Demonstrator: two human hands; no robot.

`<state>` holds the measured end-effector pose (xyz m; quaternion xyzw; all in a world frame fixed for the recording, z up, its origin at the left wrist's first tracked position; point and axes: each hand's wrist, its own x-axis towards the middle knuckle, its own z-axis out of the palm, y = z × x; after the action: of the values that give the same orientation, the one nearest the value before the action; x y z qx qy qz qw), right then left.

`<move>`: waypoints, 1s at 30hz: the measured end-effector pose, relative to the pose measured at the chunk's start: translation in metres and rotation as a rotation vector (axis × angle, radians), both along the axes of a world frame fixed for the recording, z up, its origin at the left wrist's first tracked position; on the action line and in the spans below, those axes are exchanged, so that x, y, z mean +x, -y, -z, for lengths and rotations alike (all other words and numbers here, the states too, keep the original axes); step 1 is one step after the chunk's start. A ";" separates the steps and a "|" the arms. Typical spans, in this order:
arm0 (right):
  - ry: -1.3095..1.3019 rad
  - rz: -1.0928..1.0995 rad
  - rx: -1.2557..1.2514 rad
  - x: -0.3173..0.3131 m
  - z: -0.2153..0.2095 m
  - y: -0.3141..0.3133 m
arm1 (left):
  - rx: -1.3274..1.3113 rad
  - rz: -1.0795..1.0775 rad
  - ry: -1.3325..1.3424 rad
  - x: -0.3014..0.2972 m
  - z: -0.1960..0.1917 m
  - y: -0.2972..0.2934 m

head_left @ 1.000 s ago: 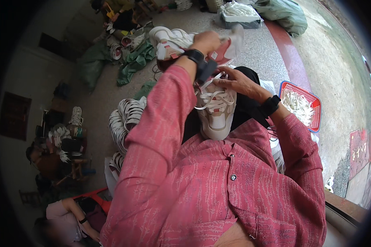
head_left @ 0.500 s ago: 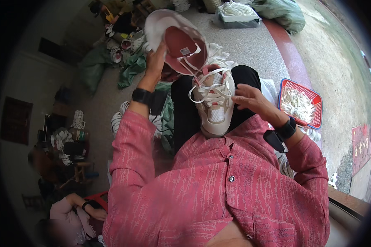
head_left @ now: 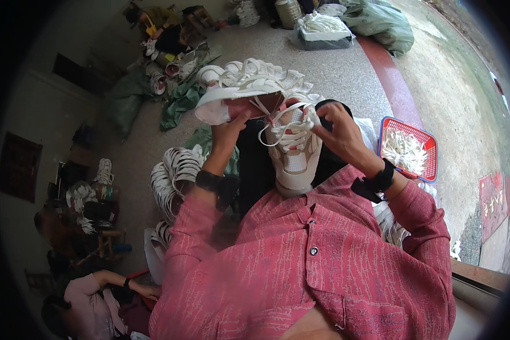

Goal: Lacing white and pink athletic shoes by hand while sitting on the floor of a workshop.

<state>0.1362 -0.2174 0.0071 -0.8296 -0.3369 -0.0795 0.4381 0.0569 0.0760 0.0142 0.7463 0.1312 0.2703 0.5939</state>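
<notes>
My left hand grips a white sneaker with a dark red lining, held sideways above my lap. A second sneaker, white and beige, lies toe toward me on my lap. My right hand pinches its white lace near the top eyelets. Both wrists wear black bands. My pink shirt fills the lower part of the view.
A stack of white shoes stands at my left knee. A red basket of white laces sits on the floor to my right. Another person sits at lower left. Bags and shoe piles lie farther off.
My left hand brought the white sneaker down from high up to just beside the lap sneaker. My right hand shifted up to the lace at the shoe's top.
</notes>
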 end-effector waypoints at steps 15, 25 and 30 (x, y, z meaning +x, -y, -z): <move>-0.503 -0.393 0.224 0.035 0.001 -0.064 | 0.733 -0.338 -0.030 0.112 0.004 0.016; 0.440 -0.005 -0.374 0.116 0.071 -0.087 | 0.260 0.285 -0.277 0.053 0.023 -0.005; -0.378 -0.030 0.133 0.089 0.059 -0.041 | 0.316 0.441 -0.149 -0.038 0.019 0.011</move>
<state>0.2256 -0.1760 -0.0517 -0.7940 -0.2549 0.0620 0.5484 0.0188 0.0647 -0.0053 0.8579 -0.0348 0.0963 0.5035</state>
